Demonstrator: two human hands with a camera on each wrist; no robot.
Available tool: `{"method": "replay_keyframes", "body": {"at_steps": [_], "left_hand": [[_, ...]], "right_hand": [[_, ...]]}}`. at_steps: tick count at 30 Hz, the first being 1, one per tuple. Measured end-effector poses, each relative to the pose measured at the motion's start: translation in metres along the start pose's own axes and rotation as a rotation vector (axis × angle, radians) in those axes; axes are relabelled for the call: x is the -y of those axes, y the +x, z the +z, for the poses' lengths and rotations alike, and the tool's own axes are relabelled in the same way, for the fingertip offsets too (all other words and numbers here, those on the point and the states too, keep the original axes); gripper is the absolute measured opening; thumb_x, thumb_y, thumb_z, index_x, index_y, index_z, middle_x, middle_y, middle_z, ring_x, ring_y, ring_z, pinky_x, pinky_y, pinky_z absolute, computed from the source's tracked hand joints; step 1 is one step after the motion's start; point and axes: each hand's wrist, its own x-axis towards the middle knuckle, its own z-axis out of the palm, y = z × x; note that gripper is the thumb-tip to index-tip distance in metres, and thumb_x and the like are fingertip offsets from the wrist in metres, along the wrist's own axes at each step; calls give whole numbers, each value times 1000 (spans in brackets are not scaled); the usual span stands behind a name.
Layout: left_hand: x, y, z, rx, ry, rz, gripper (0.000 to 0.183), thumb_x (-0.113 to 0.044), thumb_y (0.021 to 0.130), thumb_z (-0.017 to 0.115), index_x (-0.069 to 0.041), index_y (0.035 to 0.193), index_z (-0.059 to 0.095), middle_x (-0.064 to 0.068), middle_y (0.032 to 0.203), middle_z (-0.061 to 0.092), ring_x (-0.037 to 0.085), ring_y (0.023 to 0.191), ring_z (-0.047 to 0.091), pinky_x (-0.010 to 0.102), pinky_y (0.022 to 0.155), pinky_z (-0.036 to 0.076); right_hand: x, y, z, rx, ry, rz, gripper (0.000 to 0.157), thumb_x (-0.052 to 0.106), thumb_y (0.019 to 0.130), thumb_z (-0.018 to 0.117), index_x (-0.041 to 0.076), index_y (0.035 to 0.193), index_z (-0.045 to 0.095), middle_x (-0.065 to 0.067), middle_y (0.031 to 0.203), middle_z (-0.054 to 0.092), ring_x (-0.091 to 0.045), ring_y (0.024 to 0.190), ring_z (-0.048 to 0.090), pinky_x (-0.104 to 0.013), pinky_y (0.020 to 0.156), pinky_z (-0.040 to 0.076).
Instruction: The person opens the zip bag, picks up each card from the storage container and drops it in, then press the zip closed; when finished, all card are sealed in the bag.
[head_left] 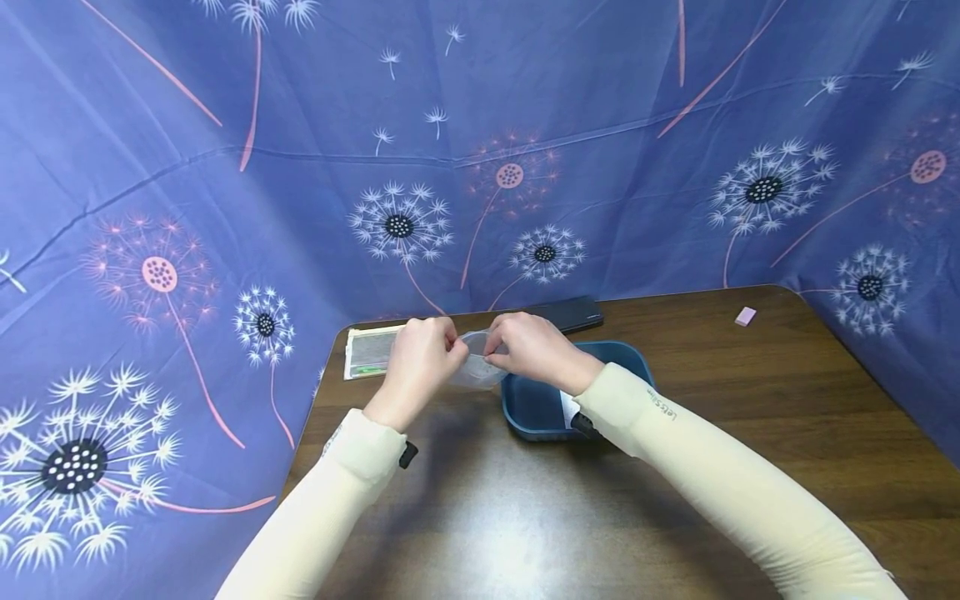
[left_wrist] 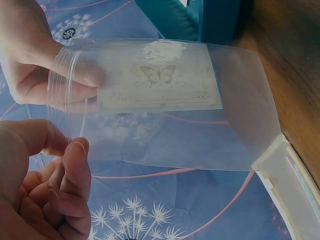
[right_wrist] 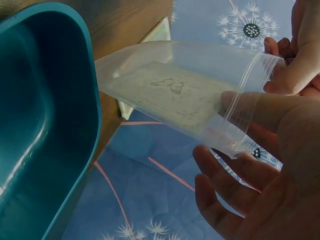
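Observation:
A clear zip-lock bag [head_left: 476, 371] hangs between both hands above the table. Inside it lies a pale card with a butterfly print [left_wrist: 162, 82], seen through the plastic in both wrist views. My left hand [head_left: 422, 354] pinches one side of the bag's zip end between thumb and forefinger. On the other side my right hand [head_left: 536, 350] grips the same end, its thumb [right_wrist: 250, 106] lying over the zip strips and the other fingers behind. Just under my right forearm stands a teal bin [head_left: 532, 417], with a white piece partly visible in it.
Behind my left hand lies a flat, pale-edged case [head_left: 367, 354] with a green strip. A black flat object [head_left: 570, 312] lies at the table's back edge. Far right on the wooden table [head_left: 750, 400] is a small pink block [head_left: 746, 317]. A patterned blue cloth [head_left: 525, 125] hangs behind.

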Motion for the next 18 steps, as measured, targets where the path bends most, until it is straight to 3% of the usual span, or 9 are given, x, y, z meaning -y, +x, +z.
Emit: {"method": "replay_keyframes", "body": {"at_steps": [10, 18], "left_hand": [[2, -1, 3, -9, 19, -5, 29, -5, 80, 68, -15, 56, 53, -8, 48, 40, 12, 48, 36, 32, 47, 29], [3, -1, 2, -17, 17, 0, 29, -5, 79, 68, -15, 56, 53, -8, 48, 41, 14, 48, 38, 33, 47, 31]], "right_hand": [[3, -2, 0, 14, 11, 27, 6, 16, 92, 80, 16, 96, 85, 3, 101, 77, -12, 86, 71, -34, 74, 58], [-1, -13, -16, -86, 40, 1, 9, 16, 94, 77, 15, 101, 83, 5, 97, 76, -10, 81, 68, -35, 72, 56]]}}
